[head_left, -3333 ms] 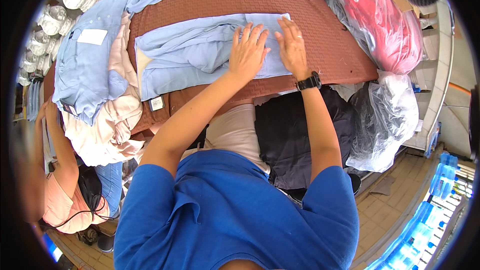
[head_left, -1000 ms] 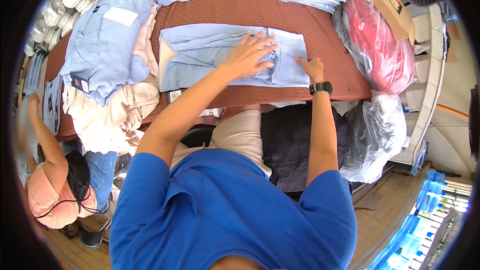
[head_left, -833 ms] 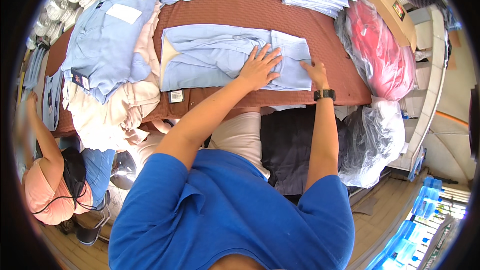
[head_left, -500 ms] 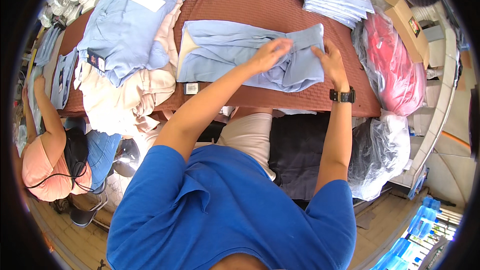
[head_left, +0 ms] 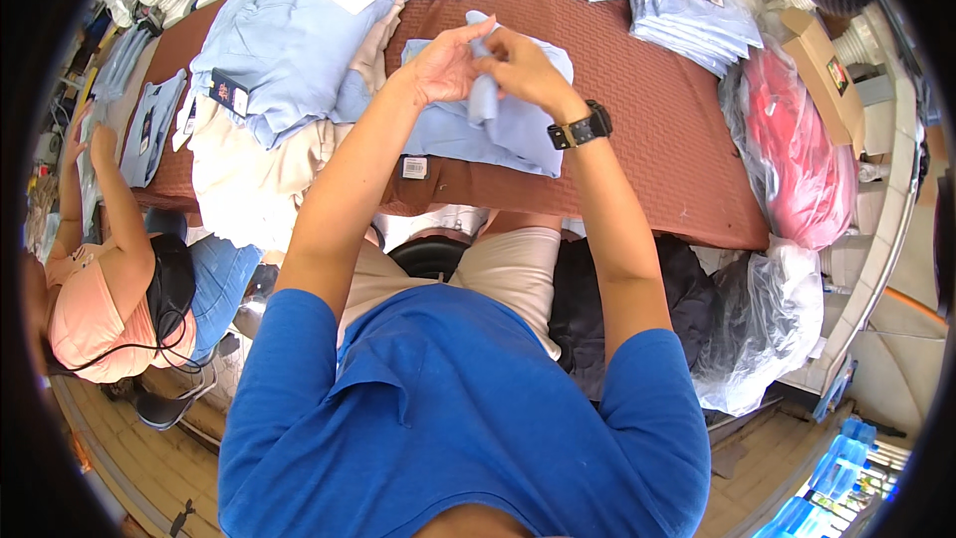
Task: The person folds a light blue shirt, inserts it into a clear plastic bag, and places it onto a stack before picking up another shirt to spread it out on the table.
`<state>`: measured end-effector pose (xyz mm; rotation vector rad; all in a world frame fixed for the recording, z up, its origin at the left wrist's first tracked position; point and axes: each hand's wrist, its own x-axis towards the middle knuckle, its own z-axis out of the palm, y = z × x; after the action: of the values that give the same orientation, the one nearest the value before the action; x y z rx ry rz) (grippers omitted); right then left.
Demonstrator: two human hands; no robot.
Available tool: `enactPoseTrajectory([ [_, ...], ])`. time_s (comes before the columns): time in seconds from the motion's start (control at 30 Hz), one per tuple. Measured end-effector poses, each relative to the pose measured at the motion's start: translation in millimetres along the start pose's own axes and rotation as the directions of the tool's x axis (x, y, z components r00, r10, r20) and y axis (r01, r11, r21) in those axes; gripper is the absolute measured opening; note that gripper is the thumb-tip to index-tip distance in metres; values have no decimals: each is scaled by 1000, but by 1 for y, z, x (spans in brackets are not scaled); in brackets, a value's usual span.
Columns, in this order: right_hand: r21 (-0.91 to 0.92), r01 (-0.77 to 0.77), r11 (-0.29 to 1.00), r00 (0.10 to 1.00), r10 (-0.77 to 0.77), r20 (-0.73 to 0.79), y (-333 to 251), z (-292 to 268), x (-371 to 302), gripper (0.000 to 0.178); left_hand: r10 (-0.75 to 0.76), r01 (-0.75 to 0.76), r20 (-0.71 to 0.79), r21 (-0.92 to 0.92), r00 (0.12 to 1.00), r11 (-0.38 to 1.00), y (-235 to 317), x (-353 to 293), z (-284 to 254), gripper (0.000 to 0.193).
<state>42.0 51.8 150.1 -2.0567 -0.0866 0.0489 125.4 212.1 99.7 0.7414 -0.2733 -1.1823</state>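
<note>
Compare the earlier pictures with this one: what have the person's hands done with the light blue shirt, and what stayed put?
Both hands, left hand and right hand, rose from pressing the light blue shirt flat and now pinch a raised fold. The shirt pile and red bag stayed.

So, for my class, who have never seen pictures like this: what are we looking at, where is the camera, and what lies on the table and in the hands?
There is no machine here. A person wears a wide fisheye camera on the head that looks down, so you see their own blue shirt and both forearms, and straight edges bend. The left hand and right hand pinch a lifted fold of a light blue shirt on a brown table cover. To the left lies a pile of blue and cream garments; at the top right, folded shirts in clear bags; at the right, a red bagged bundle. Another person sits at far left.
</note>
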Motion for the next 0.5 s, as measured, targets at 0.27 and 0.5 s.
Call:
enactPoseTrajectory([
  [0.27,-74,12,997,982,-25,-187,29,-17,-17,28,39,-51,-246,-44,968,998,-22,-19,-43,47],
  [0.5,-409,112,906,922,-248,-296,99,-29,-43,40,14,24,-442,81,897,996,-23,-40,-73,51],
])
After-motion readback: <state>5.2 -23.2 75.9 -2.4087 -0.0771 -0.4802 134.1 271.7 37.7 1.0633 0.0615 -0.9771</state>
